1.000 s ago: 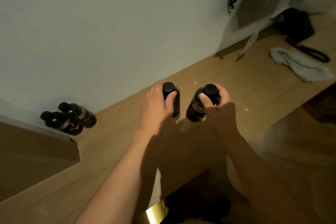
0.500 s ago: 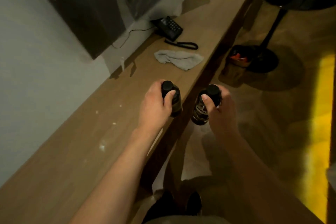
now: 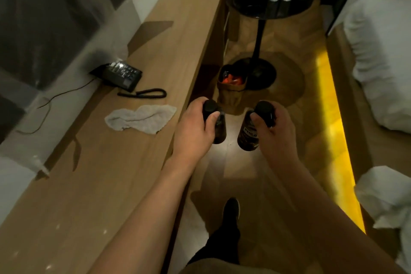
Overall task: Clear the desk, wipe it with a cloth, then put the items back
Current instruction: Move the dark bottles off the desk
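Observation:
My left hand (image 3: 193,129) grips a dark bottle (image 3: 219,128) with a black cap, held upright just past the desk's front edge. My right hand (image 3: 274,131) grips a second dark bottle (image 3: 248,138) with pale lettering, held over the floor. The long wooden desk (image 3: 111,184) runs along the left. A crumpled grey cloth (image 3: 140,119) lies on it, to the left of my left hand. Behind the cloth sits a black telephone (image 3: 122,74) with its coiled cord (image 3: 142,93).
A round black side table (image 3: 270,6) with clear bottles stands ahead on a pedestal base. A small bin (image 3: 232,89) with orange contents sits on the floor by the desk. White bedding (image 3: 378,62) lies to the right, with a lit yellow strip (image 3: 333,131) along the bed base.
The view has swung right, away from the wall and along the desk. Both hands carried their bottles off the desk top and out over the floor. The two bottles at the left left view.

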A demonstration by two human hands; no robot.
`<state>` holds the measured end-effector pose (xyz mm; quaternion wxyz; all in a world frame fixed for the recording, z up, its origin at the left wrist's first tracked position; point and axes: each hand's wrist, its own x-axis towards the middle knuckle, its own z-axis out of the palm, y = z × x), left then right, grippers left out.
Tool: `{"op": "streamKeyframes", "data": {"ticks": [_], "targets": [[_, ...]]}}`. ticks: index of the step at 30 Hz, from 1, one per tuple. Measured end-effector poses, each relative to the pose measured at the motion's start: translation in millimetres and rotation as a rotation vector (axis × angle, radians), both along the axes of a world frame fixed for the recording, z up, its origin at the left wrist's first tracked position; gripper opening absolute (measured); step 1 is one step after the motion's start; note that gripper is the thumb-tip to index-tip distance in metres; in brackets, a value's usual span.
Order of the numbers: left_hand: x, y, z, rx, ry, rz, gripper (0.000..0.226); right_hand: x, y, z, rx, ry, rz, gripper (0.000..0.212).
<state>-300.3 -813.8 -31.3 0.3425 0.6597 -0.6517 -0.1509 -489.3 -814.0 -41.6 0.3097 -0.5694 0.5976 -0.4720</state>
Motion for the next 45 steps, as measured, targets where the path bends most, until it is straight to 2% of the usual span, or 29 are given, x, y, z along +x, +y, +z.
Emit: {"op": "streamKeyframes", "data": {"ticks": [5, 14, 21, 27, 32, 39, 45], "targets": [[-28, -102, 10, 0.016, 0.032, -0.051, 0.032, -32, -88, 14, -0.021, 0.061, -0.045, 0.025], [-87, -252, 11, 0.031, 0.066, -0.129, 0.035, -92, -228, 12, -0.011, 0.029, -0.095, 0.030], [-144, -376, 8, 0.019, 0.084, -0.100, 0.026, -154, -366, 8, -0.011, 0.010, -0.024, 0.034], [-187, -471, 23, 0.024, 0.124, -0.079, 0.030, -197, -469, 16, 0.007, -0.033, -0.033, 0.040], [-208, -542, 12, 0.028, 0.114, -0.076, 0.027, -218, -534, 12, 0.072, -0.075, -0.028, 0.040], [-227, -665, -15, 0.028, 0.103, -0.051, 0.025, -239, -656, 0, 0.100, -0.034, -0.011, 0.035], [-248, -783, -1, 0.031, 0.142, -0.087, 0.032, -263, -774, 12, 0.096, 0.029, -0.032, 0.036]]}}
